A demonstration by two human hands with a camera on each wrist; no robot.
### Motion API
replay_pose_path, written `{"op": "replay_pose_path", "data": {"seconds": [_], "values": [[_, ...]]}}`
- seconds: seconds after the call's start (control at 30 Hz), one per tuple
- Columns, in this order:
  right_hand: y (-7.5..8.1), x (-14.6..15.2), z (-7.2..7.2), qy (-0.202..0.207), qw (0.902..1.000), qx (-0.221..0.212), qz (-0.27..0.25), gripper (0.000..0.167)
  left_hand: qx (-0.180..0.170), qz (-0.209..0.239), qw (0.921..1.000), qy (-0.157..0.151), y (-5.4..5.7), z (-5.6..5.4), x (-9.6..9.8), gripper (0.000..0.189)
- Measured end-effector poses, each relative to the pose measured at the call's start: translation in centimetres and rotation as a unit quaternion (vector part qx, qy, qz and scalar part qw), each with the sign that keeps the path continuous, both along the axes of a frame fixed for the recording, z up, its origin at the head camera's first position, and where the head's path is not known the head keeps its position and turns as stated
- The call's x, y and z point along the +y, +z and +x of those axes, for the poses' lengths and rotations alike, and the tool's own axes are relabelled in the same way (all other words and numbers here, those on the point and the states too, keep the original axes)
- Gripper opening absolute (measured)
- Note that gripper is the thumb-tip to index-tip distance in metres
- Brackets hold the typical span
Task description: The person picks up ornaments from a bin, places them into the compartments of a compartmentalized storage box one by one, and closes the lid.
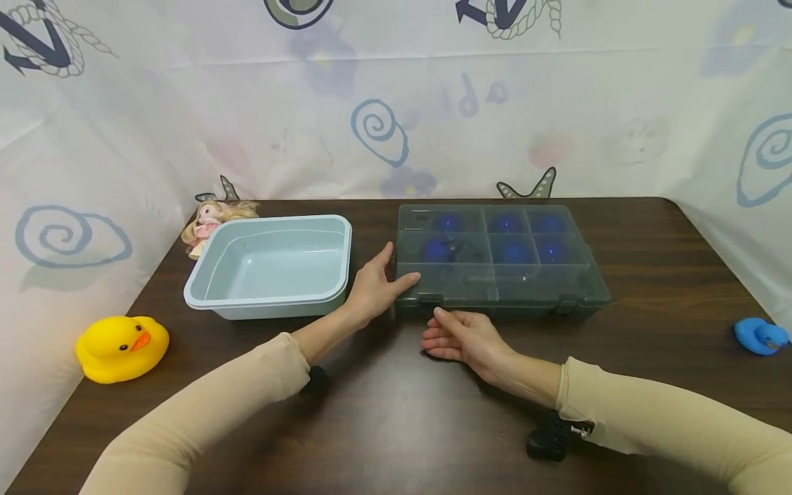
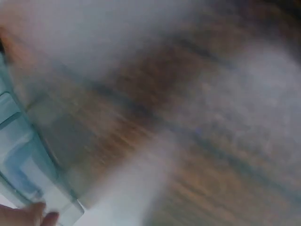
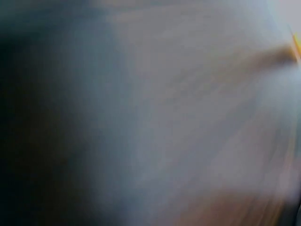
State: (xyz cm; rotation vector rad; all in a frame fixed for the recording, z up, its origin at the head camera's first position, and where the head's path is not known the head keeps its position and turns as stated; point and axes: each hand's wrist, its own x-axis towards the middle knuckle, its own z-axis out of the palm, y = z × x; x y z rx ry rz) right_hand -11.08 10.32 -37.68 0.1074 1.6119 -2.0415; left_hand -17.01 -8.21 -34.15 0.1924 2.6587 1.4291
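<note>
A dark, see-through divided plastic box (image 1: 532,278) lies closed on the table, blue round things (image 1: 509,223) showing through its lid. My left hand (image 1: 371,285) rests at its front left corner, thumb over the lid's edge and fingers straight along the left side. Just below the left front latch (image 1: 431,301) is my right hand (image 1: 467,340), its thumb tip right at the latch and its other fingers loosely bent. In the left wrist view, fingertips (image 2: 35,214) overlap the box (image 2: 28,160); the right wrist view is too blurred to show the hand.
Left of the box stands a pale blue basin (image 1: 272,300) with a long-haired doll (image 1: 207,223) behind its corner. A yellow rubber duck (image 1: 120,349) sits at the left table edge, a small blue duck (image 1: 761,336) at the right. A printed curtain (image 1: 445,137) hangs behind.
</note>
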Motion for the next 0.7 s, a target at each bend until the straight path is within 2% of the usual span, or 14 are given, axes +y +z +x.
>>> {"op": "replay_pose_path", "data": {"seconds": [0.1, 0.17, 0.23, 0.3, 0.37, 0.47, 0.57, 0.7], "values": [[-0.2, 1.9, 0.3, 0.018, 0.9998, 0.002, 0.005, 0.037, 0.069, -0.013, 0.9974, -0.019, 0.5, -0.1, 0.6, 0.076], [-0.2, 3.3, 0.5, 0.025, 0.9997, 0.005, 0.004, 0.032, 0.117, -0.004, 0.9918, -0.051, 1.1, -0.1, 1.5, 0.069], [-0.1, 4.7, 0.6, 0.025, 0.9996, 0.010, 0.004, 0.027, 0.145, 0.004, 0.9848, -0.095, 1.8, -0.1, 2.9, 0.062], [0.0, 6.1, 0.8, 0.022, 0.9996, 0.014, 0.009, 0.025, 0.150, 0.007, 0.9771, -0.150, 2.2, -0.1, 4.6, 0.056], [0.0, 7.4, 1.0, 0.017, 0.9996, 0.017, 0.015, 0.024, 0.139, 0.005, 0.9696, -0.202, 2.2, 0.0, 6.5, 0.053], [0.0, 9.3, 1.3, 0.008, 0.9994, 0.021, 0.024, 0.024, 0.118, -0.005, 0.9596, -0.255, 1.9, 0.0, 9.5, 0.052], [-0.1, 11.1, 1.7, -0.003, 0.9992, 0.026, 0.030, 0.021, 0.123, -0.024, 0.9521, -0.279, 1.5, 0.0, 12.0, 0.053], [0.0, 13.1, 2.0, -0.010, 0.9987, 0.032, 0.037, 0.019, 0.142, -0.050, 0.9464, -0.286, 1.1, -0.4, 14.1, 0.052]]}}
